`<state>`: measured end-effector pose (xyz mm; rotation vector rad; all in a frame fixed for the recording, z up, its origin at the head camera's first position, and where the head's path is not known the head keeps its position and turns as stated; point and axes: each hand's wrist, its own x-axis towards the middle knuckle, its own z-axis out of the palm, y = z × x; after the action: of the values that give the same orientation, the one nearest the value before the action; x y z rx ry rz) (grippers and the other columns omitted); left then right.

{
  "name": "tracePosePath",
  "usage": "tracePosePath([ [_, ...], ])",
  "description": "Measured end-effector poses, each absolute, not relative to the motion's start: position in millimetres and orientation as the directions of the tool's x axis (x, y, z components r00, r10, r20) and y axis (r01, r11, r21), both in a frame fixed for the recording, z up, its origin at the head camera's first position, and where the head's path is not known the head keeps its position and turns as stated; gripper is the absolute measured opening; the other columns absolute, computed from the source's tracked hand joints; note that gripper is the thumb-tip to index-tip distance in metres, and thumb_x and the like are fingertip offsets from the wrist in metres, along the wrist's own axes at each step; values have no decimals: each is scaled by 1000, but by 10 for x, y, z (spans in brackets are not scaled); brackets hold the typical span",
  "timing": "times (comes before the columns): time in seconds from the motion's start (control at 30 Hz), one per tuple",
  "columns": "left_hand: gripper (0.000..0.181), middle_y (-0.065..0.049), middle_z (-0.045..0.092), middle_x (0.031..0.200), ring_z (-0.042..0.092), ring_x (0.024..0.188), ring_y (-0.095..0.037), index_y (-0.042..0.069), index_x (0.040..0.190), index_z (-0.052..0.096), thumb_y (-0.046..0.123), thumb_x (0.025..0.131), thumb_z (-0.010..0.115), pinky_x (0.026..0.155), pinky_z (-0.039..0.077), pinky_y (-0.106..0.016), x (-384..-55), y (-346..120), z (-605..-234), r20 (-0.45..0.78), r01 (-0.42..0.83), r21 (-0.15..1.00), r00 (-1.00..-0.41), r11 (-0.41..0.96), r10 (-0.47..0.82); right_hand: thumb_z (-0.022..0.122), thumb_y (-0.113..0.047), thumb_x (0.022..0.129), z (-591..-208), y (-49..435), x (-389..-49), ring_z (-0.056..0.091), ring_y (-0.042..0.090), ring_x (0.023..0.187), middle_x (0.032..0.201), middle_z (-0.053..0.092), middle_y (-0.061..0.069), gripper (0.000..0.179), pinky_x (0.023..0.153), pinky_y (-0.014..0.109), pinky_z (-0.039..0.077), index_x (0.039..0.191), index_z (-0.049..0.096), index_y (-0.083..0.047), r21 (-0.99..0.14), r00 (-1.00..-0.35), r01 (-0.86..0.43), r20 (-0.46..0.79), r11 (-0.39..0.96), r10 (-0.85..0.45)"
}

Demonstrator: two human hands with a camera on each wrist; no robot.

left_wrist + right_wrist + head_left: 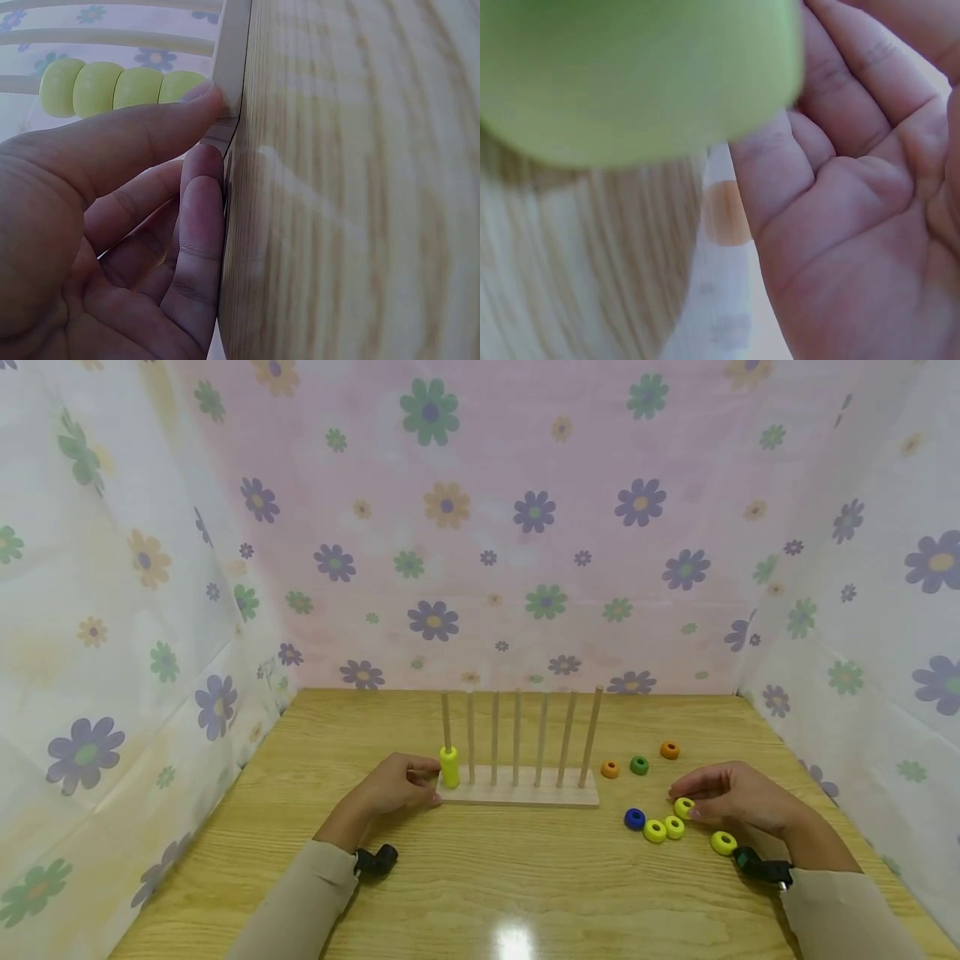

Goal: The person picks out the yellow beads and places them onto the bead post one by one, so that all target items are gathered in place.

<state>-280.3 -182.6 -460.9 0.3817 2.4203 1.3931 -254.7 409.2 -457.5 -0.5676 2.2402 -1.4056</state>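
Observation:
A wooden peg rack (517, 795) with a row of upright dowels stands on the table. Several yellow rings (449, 767) are stacked on its leftmost dowel. My left hand (397, 785) grips the left end of the rack's base, thumb beside the lowest stacked ring in the left wrist view. To the right of the rack, my right hand (738, 797) pinches a yellow ring (683, 808) between thumb and fingers. A large, blurred yellow-green ring (637, 82) fills the upper left of the right wrist view and hides the fingertips.
Near the right hand lie two yellow rings (655, 831), a blue ring (634, 818) and another yellow ring (723, 842) by the wrist. Farther back are a green ring (639, 765) and two orange rings (670, 750). Flowered cloth (487, 527) encloses the table's back and sides.

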Motion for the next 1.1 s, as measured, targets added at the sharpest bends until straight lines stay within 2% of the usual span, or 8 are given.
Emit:
tracePosePath([
  [0.2,61,-6,72,125,69,102,-18,9,143,63,16,86,86,89,58,-37,-2807,-1831,-4625,-142,72,868,-912,491,385,68,-4,98,-4565,4075,-2548,71,17,114,132,68,25,42,93,26,57,136,59,10,-919,-819,-125,-118,375,-562],
  [0.4,62,-4,72,125,69,103,-18,10,143,63,17,86,86,90,58,-37,-2807,-1835,-4630,-142,70,868,-914,492,381,72,-9,97,-4551,4070,-2555,71,15,114,132,68,23,43,93,24,56,137,61,6,-898,-851,-114,-132,426,-508],
  [0.63,62,-6,72,123,69,101,-18,8,143,63,17,87,86,88,58,-36,-2816,-1839,-4629,-140,73,876,-906,476,398,75,-14,96,-4503,4037,-2533,71,13,112,135,66,24,47,90,28,59,138,62,2,-882,-900,-144,-72,449,-430],
  [0.87,61,-7,73,119,70,98,-19,7,143,63,15,87,86,85,59,-35,-2820,-1836,-4617,-132,85,879,-903,469,409,73,-10,96,-4466,4001,-2513,73,17,105,129,69,23,43,84,37,62,135,63,6,-892,-914,-151,-38,427,-403],
  [1.1,61,-8,71,125,70,99,-18,7,143,62,15,87,86,87,59,-35,-2814,-1838,-4618,-131,90,875,-903,476,410,76,-14,96,-4462,3970,-2512,74,17,101,121,74,16,40,83,33,62,129,67,6,-866,-925,-189,-1,462,-379],
])
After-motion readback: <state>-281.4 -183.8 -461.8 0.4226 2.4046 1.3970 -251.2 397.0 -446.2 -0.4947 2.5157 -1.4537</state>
